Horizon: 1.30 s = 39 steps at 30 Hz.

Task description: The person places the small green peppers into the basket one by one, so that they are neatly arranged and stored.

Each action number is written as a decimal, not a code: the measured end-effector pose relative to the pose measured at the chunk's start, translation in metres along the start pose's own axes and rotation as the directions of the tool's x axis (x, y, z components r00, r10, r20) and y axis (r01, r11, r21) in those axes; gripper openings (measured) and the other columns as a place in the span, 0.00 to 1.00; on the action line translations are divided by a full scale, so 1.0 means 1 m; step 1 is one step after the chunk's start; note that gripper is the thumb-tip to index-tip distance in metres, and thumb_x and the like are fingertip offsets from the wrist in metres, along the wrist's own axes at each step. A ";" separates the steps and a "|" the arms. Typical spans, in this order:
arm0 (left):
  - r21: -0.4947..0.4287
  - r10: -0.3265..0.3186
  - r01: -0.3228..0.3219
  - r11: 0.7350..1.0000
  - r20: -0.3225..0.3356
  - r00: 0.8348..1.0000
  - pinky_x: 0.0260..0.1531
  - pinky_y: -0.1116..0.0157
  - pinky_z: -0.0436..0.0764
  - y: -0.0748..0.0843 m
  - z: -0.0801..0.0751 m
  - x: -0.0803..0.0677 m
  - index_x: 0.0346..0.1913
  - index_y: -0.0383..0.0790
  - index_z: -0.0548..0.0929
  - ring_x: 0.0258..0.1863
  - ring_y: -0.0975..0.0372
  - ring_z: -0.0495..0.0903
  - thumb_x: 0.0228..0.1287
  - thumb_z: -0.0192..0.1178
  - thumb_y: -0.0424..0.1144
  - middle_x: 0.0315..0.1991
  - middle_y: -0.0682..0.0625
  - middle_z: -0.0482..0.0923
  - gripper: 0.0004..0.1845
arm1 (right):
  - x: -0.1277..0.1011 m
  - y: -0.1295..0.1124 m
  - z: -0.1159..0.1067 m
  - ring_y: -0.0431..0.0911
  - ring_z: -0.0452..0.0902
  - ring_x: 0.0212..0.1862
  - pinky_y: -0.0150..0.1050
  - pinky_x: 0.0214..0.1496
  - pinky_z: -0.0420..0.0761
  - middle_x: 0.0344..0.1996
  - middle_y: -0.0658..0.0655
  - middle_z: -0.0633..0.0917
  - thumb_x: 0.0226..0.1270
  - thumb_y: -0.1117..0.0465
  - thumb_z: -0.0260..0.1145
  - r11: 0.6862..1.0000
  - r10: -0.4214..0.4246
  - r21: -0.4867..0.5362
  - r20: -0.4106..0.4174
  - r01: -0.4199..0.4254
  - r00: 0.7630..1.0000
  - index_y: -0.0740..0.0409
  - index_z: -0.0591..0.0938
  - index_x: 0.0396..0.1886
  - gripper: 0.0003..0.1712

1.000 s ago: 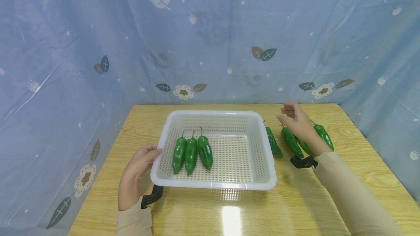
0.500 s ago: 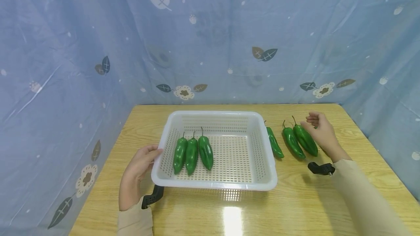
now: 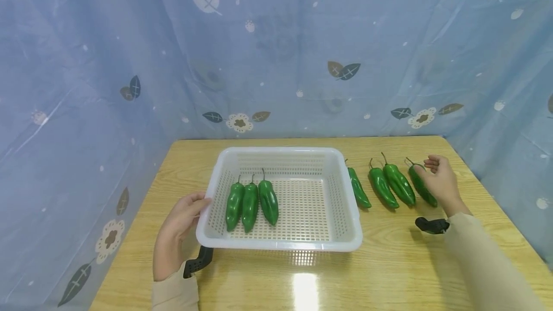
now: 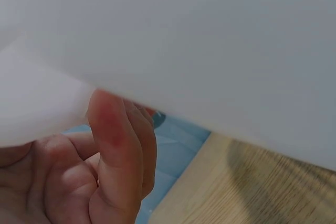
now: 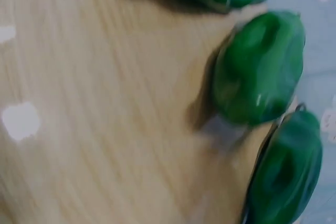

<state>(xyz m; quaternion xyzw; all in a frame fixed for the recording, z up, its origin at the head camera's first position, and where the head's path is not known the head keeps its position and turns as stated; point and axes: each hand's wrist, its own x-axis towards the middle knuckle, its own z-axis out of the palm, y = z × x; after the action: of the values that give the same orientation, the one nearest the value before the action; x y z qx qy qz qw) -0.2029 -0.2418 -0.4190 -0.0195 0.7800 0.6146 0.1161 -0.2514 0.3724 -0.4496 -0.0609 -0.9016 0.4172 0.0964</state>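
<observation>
My left hand (image 3: 180,219) holds the left rim of a white plastic basket (image 3: 281,245), thumb over the edge. In the left wrist view its bent fingers (image 4: 118,145) come up against the basket's underside. Three green peppers (image 3: 250,207) lie side by side in the left half of the basket. At the right, my right hand (image 3: 443,184) is over the rightmost loose green pepper (image 3: 425,192), its fingers loosely bent and the thumb overlapping the pepper's upper part. Close-up green peppers (image 5: 260,69) show in the right wrist view, where the hand itself is out of sight.
Three more green peppers lie between the basket and my right hand: one beside the basket wall (image 3: 359,193), partly hidden by it, and a close pair (image 3: 382,189). The wooden table (image 3: 367,272) ends at a blue patterned curtain (image 3: 276,61) behind and at both sides.
My right hand has moved right, from over the middle loose peppers to the rightmost one, uncovering the others. The left hand and the basket stay in place.
</observation>
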 end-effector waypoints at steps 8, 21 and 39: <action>0.020 0.001 -0.001 1.000 -0.004 1.000 0.42 0.57 0.83 0.003 -0.001 0.000 0.59 0.25 0.69 0.45 0.52 0.83 0.72 0.49 0.41 0.52 0.32 0.77 0.23 | -0.001 0.023 -0.003 0.73 0.55 0.63 0.66 0.64 0.59 0.64 0.81 0.58 0.72 0.44 0.49 0.999 0.038 -0.029 0.032 -0.037 0.999 0.75 0.45 0.70 0.46; 0.025 0.002 -0.002 1.000 -0.008 1.000 0.41 0.58 0.84 0.003 -0.002 -0.001 0.59 0.24 0.68 0.44 0.52 0.83 0.72 0.49 0.40 0.51 0.31 0.77 0.22 | -0.001 0.042 0.000 0.76 0.54 0.61 0.68 0.58 0.63 0.63 0.84 0.56 0.71 0.41 0.50 0.989 0.087 -0.127 0.127 -0.071 0.988 0.78 0.43 0.70 0.51; 0.015 -0.018 0.018 1.000 -0.021 1.000 0.40 0.59 0.84 0.000 0.001 0.001 0.59 0.24 0.69 0.43 0.53 0.84 0.72 0.50 0.40 0.51 0.32 0.77 0.22 | 0.002 0.052 0.006 0.75 0.59 0.56 0.67 0.49 0.67 0.59 0.85 0.58 0.69 0.42 0.54 0.973 0.059 -0.228 0.097 -0.035 0.994 0.81 0.48 0.68 0.50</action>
<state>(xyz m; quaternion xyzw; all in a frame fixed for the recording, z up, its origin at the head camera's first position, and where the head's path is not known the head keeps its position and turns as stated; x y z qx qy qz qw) -0.2041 -0.2410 -0.4191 -0.0320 0.7856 0.6074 0.1134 -0.2530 0.4018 -0.4932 -0.0713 -0.9453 0.3165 0.0324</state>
